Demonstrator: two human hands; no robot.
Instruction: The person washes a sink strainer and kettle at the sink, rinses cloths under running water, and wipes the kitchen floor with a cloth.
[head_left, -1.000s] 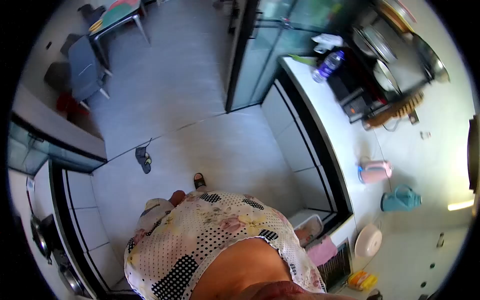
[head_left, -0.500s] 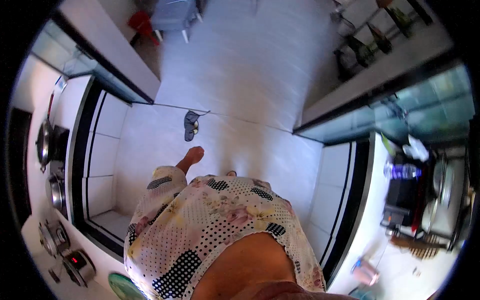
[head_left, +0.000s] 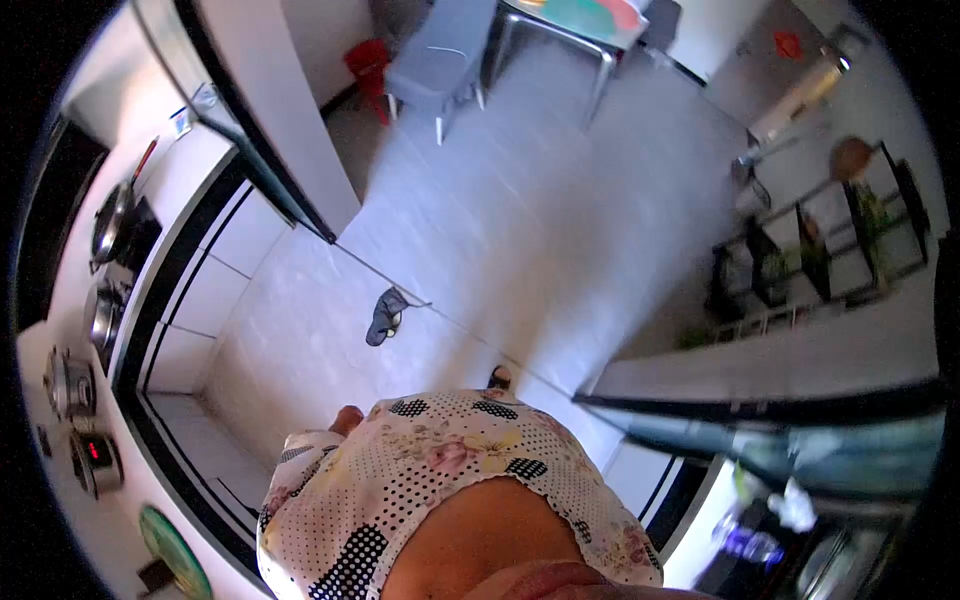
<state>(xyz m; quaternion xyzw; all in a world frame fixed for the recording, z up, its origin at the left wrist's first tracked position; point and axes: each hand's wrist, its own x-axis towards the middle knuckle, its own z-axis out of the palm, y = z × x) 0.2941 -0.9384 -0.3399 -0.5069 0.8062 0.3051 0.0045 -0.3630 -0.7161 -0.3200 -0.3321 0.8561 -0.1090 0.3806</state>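
Note:
My left hand (head_left: 348, 420) shows just past the end of a patterned sleeve, its fingers curled in and nothing visible in them. It hangs low over the pale tiled floor (head_left: 300, 350), beside my floral and dotted garment (head_left: 440, 450). My right hand is out of view. Ahead of the left hand, on the floor, lies a small dark grey, cloth-like thing (head_left: 384, 320) with a pale patch and a thin strap end. The tip of my foot in dark footwear (head_left: 500, 377) peeks out beyond the garment's front.
Along the left counter stand a lidded pan (head_left: 113, 222), a pot (head_left: 103, 318), a cooker with a red display (head_left: 97, 465) and a green round tray (head_left: 172, 550). A sliding door frame (head_left: 285, 190) flanks the doorway. Beyond are a grey bench (head_left: 437, 65), a red bin (head_left: 369, 72) and a plant rack (head_left: 815, 235).
The view has turned and moved toward the doorway, bringing the bench and a table further into sight. My left hand has drawn back toward the garment; my foot now shows more.

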